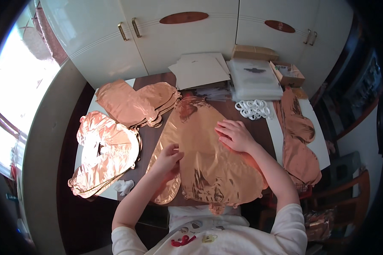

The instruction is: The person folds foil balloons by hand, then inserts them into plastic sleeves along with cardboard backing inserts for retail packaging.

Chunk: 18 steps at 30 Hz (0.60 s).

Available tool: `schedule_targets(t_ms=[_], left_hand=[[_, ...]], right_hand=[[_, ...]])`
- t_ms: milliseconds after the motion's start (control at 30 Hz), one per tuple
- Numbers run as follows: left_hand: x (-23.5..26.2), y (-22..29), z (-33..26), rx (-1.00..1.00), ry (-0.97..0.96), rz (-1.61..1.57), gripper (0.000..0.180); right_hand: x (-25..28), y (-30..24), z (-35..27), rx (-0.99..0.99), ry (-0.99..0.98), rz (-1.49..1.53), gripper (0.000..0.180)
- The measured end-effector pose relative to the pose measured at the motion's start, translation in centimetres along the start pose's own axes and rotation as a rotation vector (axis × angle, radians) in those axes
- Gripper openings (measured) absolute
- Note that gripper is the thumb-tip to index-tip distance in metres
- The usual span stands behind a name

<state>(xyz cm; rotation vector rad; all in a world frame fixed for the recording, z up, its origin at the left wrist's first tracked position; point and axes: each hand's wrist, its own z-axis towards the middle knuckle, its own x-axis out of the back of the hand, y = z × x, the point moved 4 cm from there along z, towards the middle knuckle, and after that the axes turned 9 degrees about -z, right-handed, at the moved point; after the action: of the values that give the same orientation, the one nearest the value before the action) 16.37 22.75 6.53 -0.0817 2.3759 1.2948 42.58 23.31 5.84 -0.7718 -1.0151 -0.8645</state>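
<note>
A large flat rose-gold foil balloon (204,163) lies spread on the dark table in front of me. My left hand (169,156) rests on its left part, fingers bent and pressing the foil near a fold. My right hand (235,135) lies flat on the upper middle of the same balloon, fingers spread toward the left. Neither hand grips anything that I can see.
Stacks of similar foil balloons lie at the left (106,153), upper left (136,103) and right (300,144). White plastic rings (253,109), a stack of clear bags (254,79), white sheets (200,70) and cardboard boxes (290,74) sit at the back, before white cupboards (166,38).
</note>
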Motion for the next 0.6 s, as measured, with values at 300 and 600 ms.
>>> schedule_targets(t_ms=[300, 600], left_hand=[[1.0, -1.3, 0.5, 0.102, 0.021, 0.142, 0.015], [0.8, -1.2, 0.1, 0.119, 0.045, 0.336, 0.024]], right_hand=[[0.1, -0.1, 0.0, -0.001, -0.012, 0.001, 0.039], [0.2, 0.0, 0.0, 0.000, -0.018, -0.016, 0.040]])
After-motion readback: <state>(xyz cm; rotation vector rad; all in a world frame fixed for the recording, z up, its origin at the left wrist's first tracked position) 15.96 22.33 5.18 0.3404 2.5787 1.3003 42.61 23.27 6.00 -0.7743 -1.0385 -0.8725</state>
